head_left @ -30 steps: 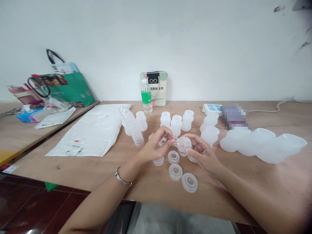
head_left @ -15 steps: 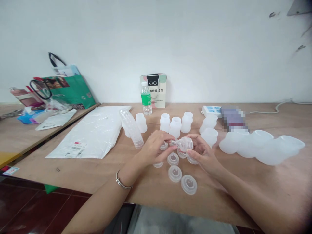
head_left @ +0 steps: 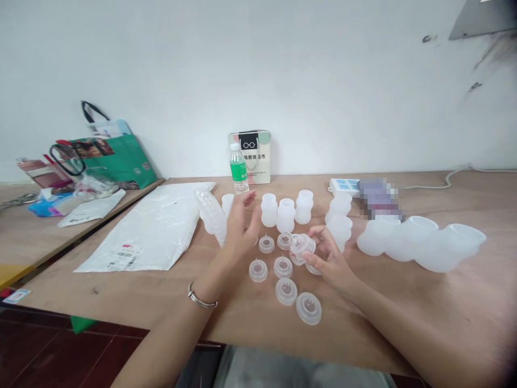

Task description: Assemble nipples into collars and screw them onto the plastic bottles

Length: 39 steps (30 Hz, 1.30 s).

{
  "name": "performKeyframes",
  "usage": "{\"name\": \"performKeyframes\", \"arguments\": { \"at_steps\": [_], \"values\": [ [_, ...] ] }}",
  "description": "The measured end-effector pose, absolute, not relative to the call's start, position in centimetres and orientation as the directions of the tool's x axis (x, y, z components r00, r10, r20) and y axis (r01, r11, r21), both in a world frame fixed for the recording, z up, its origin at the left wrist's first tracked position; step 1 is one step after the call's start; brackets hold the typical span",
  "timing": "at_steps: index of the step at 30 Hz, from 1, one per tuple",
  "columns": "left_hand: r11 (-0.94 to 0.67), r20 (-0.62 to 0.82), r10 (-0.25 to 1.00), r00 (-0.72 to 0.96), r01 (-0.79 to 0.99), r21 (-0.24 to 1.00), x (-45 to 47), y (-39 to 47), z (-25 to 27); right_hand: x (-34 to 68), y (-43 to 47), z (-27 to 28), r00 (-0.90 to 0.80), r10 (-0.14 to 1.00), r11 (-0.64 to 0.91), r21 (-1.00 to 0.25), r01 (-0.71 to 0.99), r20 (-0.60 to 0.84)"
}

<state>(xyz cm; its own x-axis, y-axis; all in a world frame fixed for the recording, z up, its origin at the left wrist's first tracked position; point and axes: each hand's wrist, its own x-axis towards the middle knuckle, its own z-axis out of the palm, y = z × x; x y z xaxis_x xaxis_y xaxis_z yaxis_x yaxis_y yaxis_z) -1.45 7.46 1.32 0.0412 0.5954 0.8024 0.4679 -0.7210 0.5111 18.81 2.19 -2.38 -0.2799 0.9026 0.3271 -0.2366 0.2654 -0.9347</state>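
My right hand point(head_left: 329, 257) grips a clear plastic cap point(head_left: 304, 246) with a ribbed rim, its narrow tip pointing left. My left hand point(head_left: 243, 223) is raised with fingers apart, holding nothing, to the left of the cap and close to the white bottles. Below and between the hands lie several translucent round lids with small raised centres, among them a near lid point(head_left: 309, 308) and a left lid point(head_left: 258, 270). Three frosted white wavy bottles point(head_left: 286, 216) stand just behind. A leaning row of nested clear cups point(head_left: 210, 213) is partly covered by my left hand.
More frosted bottles point(head_left: 410, 240) lie or stand at right. Behind them are a power strip point(head_left: 345, 187) and a blurred purple item point(head_left: 378, 199). A water bottle point(head_left: 238, 170) stands before a paper bag point(head_left: 260, 159). A white mailing bag point(head_left: 149, 231) lies left; a green bag point(head_left: 125, 159) is beyond.
My left hand has come away from the cap's tip and moved up and left, its fingers opening. My right hand keeps the cap. The view has shifted slightly.
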Motion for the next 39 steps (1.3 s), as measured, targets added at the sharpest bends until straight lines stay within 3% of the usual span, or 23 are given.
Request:
{"name": "performKeyframes", "arguments": {
  "at_steps": [4, 7, 13, 17, 20, 22, 24, 26, 28, 34, 39],
  "values": [
    [-0.463, 0.467, 0.876, 0.119, 0.471, 0.750, 0.4, 10.3, 0.5, 18.9, 2.3, -2.5, -0.214, 0.920, 0.280, -0.932, -0.230, 0.329],
    [-0.275, 0.260, 0.960, 0.099, 0.479, 0.833, 0.5, 12.8, 0.1, 19.0, 2.3, -2.3, -0.241, 0.904, 0.301, -0.927, -0.226, 0.352],
    [-0.290, 0.283, 0.955, 0.091, 0.484, 0.826, 0.1, 14.5, 0.3, 19.2, 1.9, -1.7, -0.241, 0.882, 0.378, -0.914, -0.148, 0.404],
    [-0.427, 0.472, 0.881, 0.012, 0.447, 0.786, -0.2, 12.5, 1.9, 19.1, 1.9, -1.7, -0.235, 0.881, 0.393, -0.912, -0.120, 0.411],
    [-0.581, 0.596, 0.803, -0.002, 0.219, 0.784, -0.6, 10.5, 2.7, 19.1, 2.0, -1.9, -0.187, 0.882, 0.399, -0.897, -0.188, 0.432],
    [-0.518, 0.514, 0.847, 0.135, -0.004, 0.855, -1.1, 9.3, 2.7, 19.0, 2.2, -2.1, -0.165, 0.885, 0.391, -0.889, -0.239, 0.434],
    [-0.272, 0.294, 0.865, 0.408, -0.111, 0.956, -1.7, 8.2, 2.4, 19.0, 2.3, -2.3, -0.143, 0.888, 0.389, -0.880, -0.273, 0.437],
    [-0.036, 0.053, 0.757, 0.651, -0.040, 0.999, -2.1, 7.4, 2.0, 18.9, 2.2, -2.4, -0.157, 0.887, 0.379, -0.878, -0.292, 0.435],
    [0.064, -0.083, 0.640, 0.764, 0.054, 0.996, -2.2, 6.8, 1.7, 18.9, 1.9, -2.4, -0.229, 0.873, 0.357, -0.884, -0.301, 0.431],
    [0.107, -0.152, 0.425, 0.892, 0.118, 0.987, -2.4, 7.0, 1.1, 19.0, 0.6, -1.8, -0.426, 0.806, 0.361, -0.912, -0.195, 0.410],
    [0.072, -0.156, 0.357, 0.921, 0.139, 0.988, -3.2, 7.6, 1.5, 19.3, 0.6, -2.1, -0.458, 0.780, 0.448, -0.891, -0.068, 0.427]
  ]
}}
